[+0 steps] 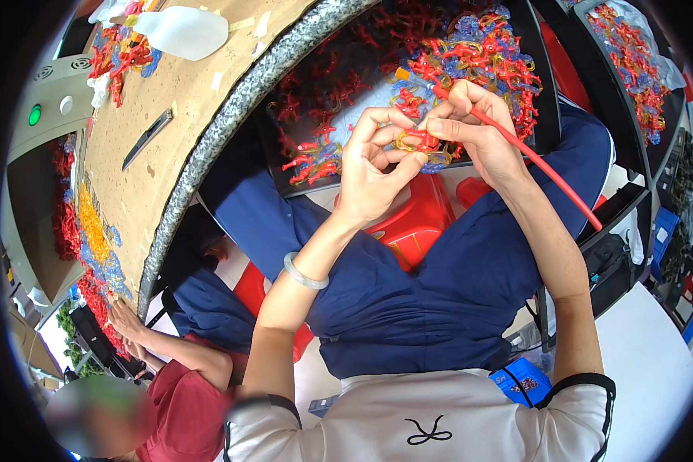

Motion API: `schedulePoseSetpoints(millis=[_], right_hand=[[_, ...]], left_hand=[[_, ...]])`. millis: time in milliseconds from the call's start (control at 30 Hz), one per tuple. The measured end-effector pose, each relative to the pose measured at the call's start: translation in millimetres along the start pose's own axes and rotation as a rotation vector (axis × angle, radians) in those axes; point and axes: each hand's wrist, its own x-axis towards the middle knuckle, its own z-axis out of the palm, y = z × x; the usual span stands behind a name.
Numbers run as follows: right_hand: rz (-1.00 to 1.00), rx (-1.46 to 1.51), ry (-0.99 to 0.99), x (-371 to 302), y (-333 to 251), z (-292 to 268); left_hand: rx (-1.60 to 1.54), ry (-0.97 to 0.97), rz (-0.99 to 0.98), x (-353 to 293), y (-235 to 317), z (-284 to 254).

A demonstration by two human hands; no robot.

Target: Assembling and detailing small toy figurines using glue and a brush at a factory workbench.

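Note:
My left hand (362, 169) pinches small moulded plastic pieces, one of them red (426, 142), between thumb and fingers. Thumb and fingertips of my right hand (485, 137) meet the same pieces from the other side. A long red tube-like tool (550, 169) with an orange and blue tip runs through the right hand, tip pointing away to the upper left. Fingers partly hide the pieces, so how they join cannot be told. Both hands hover over the near edge of a black tray (548, 92), which holds many loose red, blue and yellow pieces (500, 65).
To the left stands a brown-topped table (185, 96) with a speckled edge, bearing a box-cutter knife (148, 138) and a translucent white bottle (183, 33). A co-worker's hand (127, 319) touches coloured piles at lower left. Another filled bin (631, 69) sits far right; a red stool (412, 223) is below.

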Motion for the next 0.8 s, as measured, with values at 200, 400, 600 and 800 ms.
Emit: schedulePoseSetpoints(millis=[200,400,600,800], right_hand=[[-0.017,0.003,-0.017,0,-2,0],[-0.057,-0.056,-0.020,3,2,2],[-0.056,-0.021,-0.009,5,2,1],[-0.032,0.035,-0.024,7,7,-3]], left_hand=[[0.015,-0.006,0.035,0,-4,-1],[0.016,0.001,0.016,5,-2,-3],[-0.250,-0.045,-0.206,10,1,-15],[-0.412,-0.127,-0.285,10,0,-13]])
